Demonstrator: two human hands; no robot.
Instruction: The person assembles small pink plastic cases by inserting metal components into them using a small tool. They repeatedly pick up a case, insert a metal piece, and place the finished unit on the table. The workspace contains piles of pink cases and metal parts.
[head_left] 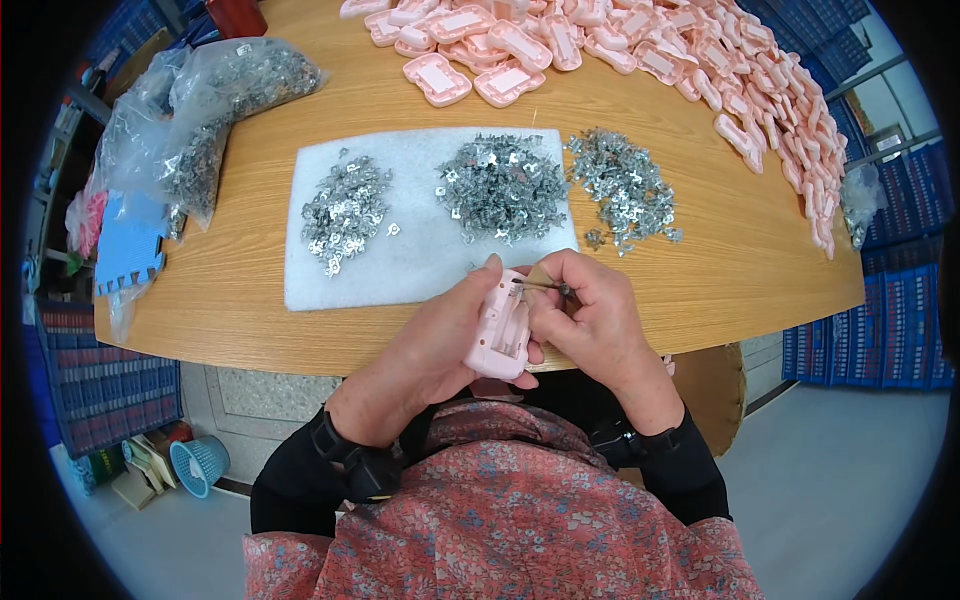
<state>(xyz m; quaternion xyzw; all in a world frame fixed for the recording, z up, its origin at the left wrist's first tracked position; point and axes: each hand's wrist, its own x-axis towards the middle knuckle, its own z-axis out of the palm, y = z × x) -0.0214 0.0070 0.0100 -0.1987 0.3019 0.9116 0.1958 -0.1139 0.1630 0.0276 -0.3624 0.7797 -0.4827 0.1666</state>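
Edges and room, left to right: the bench (pixel 215 290) shows a band of wood between its left side and the white pad (pixel 410 278), and a narrower strip along the near edge. At that edge the left hand (pixel 430 335) is wrapped round a pale pink casing (pixel 490 328), thumb along its side; the casing is held up at the near edge. Right hand (pixel 595 310) pinches a slim dark tool (pixel 541 286), tip at the casing's upper end; contact I cannot tell. More wood lies toward the right edge. Surroundings, left to right: blue foam tile (pixel 128 240) at the left edge, clear plastic bags (pixel 250 80) of metal parts slumped beside it, crowding that corner. On the pad, a smaller pile of clips (pixel 345 210), then a larger mound (pixel 503 190); just right, partly off the pad, a third pile (pixel 625 190). Pink casings (pixel 700 65) heap across the far right and trail down the right side, obstructing that side. Blue racks (pixel 868 330) stand beyond.
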